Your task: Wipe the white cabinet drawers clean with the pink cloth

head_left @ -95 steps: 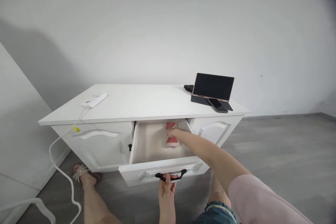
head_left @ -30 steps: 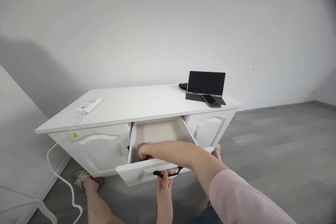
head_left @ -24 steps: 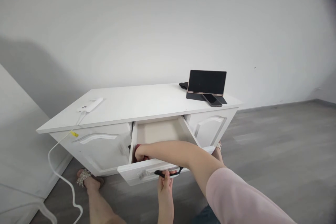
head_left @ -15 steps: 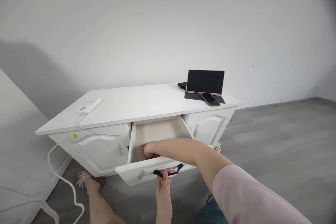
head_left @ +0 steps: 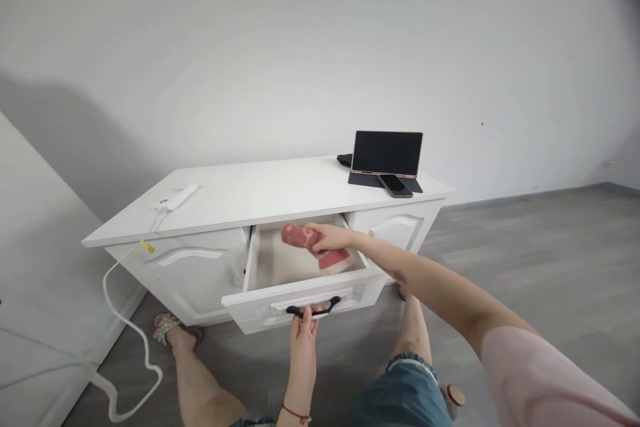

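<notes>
A person's right grip (head_left: 327,238) holds a red object (head_left: 299,236) by its middle, in or just above an open white drawer (head_left: 274,261). Nearer the person and below that grip, the left grip (head_left: 303,331) clasps the drawer's black handle (head_left: 331,306).

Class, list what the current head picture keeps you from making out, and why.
Head view:
Red bundle: its middle is covered by the right hand, its pattern blurred.
Black item: partly hidden behind the tablet; what it is cannot be told.
White device: its markings are too small to read.
Pink sleeve: cut off by the picture's edge.
</notes>
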`<state>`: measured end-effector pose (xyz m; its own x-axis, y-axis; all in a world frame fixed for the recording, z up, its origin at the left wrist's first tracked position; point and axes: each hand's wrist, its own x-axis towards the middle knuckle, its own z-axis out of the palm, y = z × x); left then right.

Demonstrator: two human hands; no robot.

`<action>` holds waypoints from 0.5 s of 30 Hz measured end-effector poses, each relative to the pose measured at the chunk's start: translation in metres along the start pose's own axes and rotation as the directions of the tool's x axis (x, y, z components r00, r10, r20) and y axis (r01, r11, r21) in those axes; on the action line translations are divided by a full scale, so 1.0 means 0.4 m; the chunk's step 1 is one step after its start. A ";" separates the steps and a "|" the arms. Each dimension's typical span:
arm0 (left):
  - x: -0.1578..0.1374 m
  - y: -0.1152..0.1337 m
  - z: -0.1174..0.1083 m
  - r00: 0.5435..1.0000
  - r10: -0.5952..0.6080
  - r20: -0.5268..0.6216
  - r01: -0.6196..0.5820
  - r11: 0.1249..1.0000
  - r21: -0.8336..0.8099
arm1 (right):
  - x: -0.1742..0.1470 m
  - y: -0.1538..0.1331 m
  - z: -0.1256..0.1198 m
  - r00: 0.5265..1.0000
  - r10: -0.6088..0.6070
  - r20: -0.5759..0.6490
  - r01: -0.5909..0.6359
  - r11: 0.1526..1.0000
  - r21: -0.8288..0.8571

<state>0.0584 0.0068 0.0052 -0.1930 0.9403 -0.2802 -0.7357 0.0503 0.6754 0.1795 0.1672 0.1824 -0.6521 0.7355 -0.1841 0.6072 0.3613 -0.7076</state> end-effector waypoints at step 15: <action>-0.010 -0.035 0.014 0.995 -0.006 -0.097 -0.014 0.979 -0.206 | -0.262 0.214 0.389 0.485 -0.297 -0.823 -0.372 0.781 -0.501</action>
<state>0.0731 0.0043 0.0007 -0.2505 0.9031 -0.3488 -0.8506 -0.0333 0.5247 0.2293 0.0320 0.0351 -0.1233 0.7206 0.6823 0.9444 0.2964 -0.1424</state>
